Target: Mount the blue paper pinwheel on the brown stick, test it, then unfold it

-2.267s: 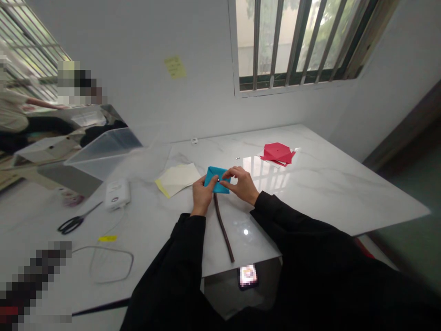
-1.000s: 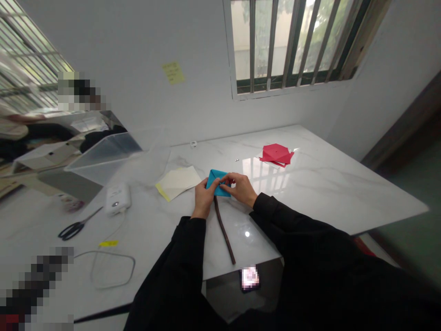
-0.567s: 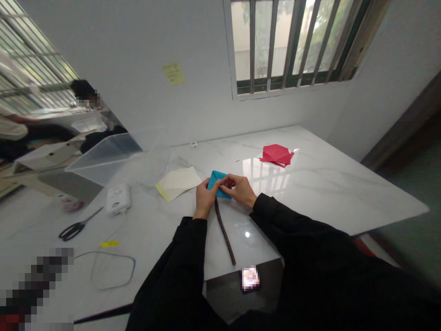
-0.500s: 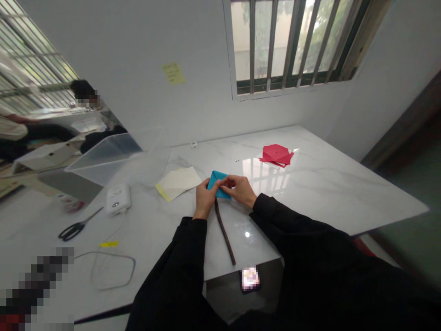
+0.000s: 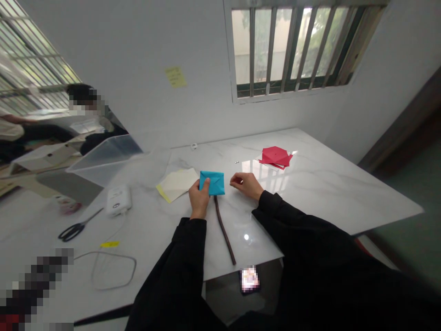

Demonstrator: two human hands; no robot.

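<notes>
My left hand [image 5: 199,200] grips a small blue folded-paper envelope [image 5: 216,185] by its left side, thumb on the face with the flap. Just right of the envelope, apart from it, is my right hand [image 5: 250,185], its thumb and fingers pinched together; whatever may be between the fingertips is too small to make out. Below the envelope a thin, dark brown stick [image 5: 224,230] lies on the white marbled table [image 5: 320,184]. Cream and yellow paper sheets [image 5: 177,184] lie behind my left hand.
Red folded paper [image 5: 275,157] lies at the back right, with tiny bits [image 5: 236,162] to its left. On the left are black-handled scissors [image 5: 72,231], a white device [image 5: 118,201] with a cable, and a clear plastic box [image 5: 103,158]. Another person [image 5: 82,94] sits beyond.
My right hand has come off the blue envelope and moved to the right. My left hand has shifted slightly left with the envelope, whose front is now uncovered.
</notes>
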